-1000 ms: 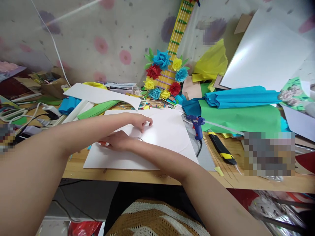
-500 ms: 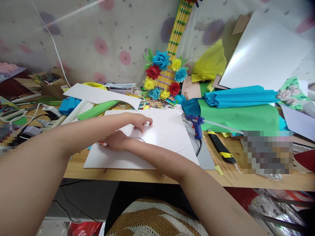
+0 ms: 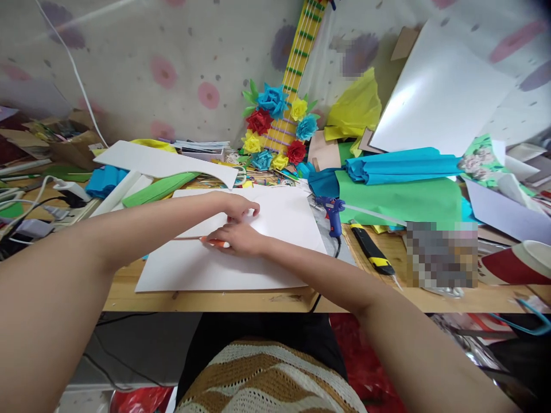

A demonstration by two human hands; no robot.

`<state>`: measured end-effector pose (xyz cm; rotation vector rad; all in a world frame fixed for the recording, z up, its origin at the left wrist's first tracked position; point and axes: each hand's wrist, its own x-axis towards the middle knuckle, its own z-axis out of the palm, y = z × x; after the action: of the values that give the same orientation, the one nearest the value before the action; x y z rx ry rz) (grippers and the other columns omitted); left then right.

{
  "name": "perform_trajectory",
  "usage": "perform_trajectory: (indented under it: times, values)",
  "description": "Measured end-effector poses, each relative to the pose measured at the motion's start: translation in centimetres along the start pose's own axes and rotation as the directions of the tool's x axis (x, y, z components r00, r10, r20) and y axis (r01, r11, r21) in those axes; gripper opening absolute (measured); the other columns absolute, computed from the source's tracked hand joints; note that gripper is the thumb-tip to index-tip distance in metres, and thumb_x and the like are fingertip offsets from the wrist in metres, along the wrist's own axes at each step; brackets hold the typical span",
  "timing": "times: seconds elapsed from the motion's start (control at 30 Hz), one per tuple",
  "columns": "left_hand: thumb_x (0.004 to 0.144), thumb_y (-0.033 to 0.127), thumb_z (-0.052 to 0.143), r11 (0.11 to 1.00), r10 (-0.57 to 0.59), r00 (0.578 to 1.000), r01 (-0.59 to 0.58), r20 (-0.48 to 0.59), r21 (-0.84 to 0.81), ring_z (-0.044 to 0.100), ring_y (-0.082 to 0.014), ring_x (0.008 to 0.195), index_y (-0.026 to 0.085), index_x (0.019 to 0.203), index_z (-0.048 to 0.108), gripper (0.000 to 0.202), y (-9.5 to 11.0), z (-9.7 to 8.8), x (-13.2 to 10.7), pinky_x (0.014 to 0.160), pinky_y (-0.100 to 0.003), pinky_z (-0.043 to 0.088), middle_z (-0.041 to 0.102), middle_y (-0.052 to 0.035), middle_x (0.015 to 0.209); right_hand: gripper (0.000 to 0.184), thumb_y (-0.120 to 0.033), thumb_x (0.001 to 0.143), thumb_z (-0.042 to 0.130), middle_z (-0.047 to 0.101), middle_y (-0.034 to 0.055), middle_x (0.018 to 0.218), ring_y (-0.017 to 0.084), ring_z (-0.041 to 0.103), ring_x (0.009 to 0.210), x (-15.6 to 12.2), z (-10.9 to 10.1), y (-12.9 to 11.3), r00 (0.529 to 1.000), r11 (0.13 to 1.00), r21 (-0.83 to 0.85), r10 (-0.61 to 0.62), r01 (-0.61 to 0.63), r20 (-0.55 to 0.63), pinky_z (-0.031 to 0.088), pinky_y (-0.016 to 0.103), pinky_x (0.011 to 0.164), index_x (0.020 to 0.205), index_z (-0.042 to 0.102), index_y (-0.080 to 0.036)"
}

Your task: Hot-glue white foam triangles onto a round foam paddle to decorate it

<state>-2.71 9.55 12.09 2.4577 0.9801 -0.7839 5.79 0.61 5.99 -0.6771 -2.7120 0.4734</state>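
A large white board lies flat on the wooden table with both hands over its middle. My left hand presses down on it with bent fingers; whatever they pinch is hidden. Just below and close to it, my right hand is closed around a slim orange pen with a pale end. A thin brown line, perhaps a stick, runs left from the pen across the board; its kind is unclear.
Behind the board lie a white cut-out and a green roll. To the right are a blue glue gun, a black-yellow cutter, green paper and a paper cup. A flower-trimmed yellow guitar shape leans behind.
My right hand has swung with the pen from the board's left part to the right, close below my left hand. My left hand stays pressed at about the same spot. The view has shifted slightly.
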Motion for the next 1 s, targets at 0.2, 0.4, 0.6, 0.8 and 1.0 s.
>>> perform_trajectory:
  times: [0.2,0.4,0.6,0.8,1.0]
  values:
    - [0.065,0.028,0.063,0.997,-0.040,0.999,0.042,0.028,-0.072,0.063,-0.0177,0.067,0.032,0.128,0.046,0.065,0.5,-0.1,-0.4,0.068,-0.028,0.046,0.068,-0.0020,0.096,0.029,-0.026,0.093,0.052,0.069,0.0083,0.113,0.020,0.062,0.097,-4.6,-2.4,0.6,0.994,0.993,-0.030,0.111,-0.111,-0.011,0.040,0.029,0.070,0.119,0.060,-0.019]
    - [0.064,0.029,0.066,0.995,-0.072,0.996,0.075,0.044,-0.072,0.063,-0.0164,0.067,0.030,0.127,0.045,0.067,1.4,-0.4,-1.1,0.066,-0.027,0.047,0.067,-0.0037,0.100,0.022,-0.027,0.093,0.050,0.070,0.0092,0.104,0.019,0.062,0.087,-6.0,-3.7,0.5,0.992,0.984,-0.134,0.122,-0.119,0.018,0.036,0.028,0.064,0.109,0.061,-0.016]
    - [0.057,0.030,0.071,0.995,-0.070,0.996,0.073,0.049,-0.064,0.064,-0.0175,0.069,0.030,0.126,0.045,0.073,1.6,-0.4,-1.0,0.067,-0.028,0.048,0.067,-0.0043,0.102,0.014,-0.023,0.091,0.051,0.070,0.0094,0.096,0.020,0.060,0.085,-5.1,-4.3,0.1,0.993,0.979,-0.179,0.107,-0.099,0.040,0.035,0.028,0.064,0.099,0.059,-0.016]
    - [0.058,0.028,0.069,0.996,-0.070,0.997,0.071,0.042,-0.046,0.064,-0.0185,0.070,0.029,0.126,0.044,0.072,1.8,-0.3,-1.1,0.068,-0.028,0.049,0.067,-0.0035,0.098,0.009,-0.022,0.088,0.053,0.068,0.0098,0.087,0.021,0.058,0.077,-4.2,-4.5,-0.7,0.988,0.962,-0.265,0.103,-0.070,0.113,0.031,0.029,0.062,0.093,0.058,-0.016]
    - [0.064,0.027,0.068,0.998,-0.060,0.998,0.061,0.030,-0.022,0.062,-0.0178,0.067,0.029,0.127,0.045,0.068,1.3,-0.1,-0.5,0.070,-0.029,0.048,0.068,-0.0019,0.088,0.008,-0.021,0.088,0.051,0.067,0.0085,0.083,0.019,0.057,0.075,-5.5,-4.9,-1.0,0.991,0.976,-0.214,0.066,-0.039,0.120,0.034,0.028,0.064,0.091,0.057,-0.016]
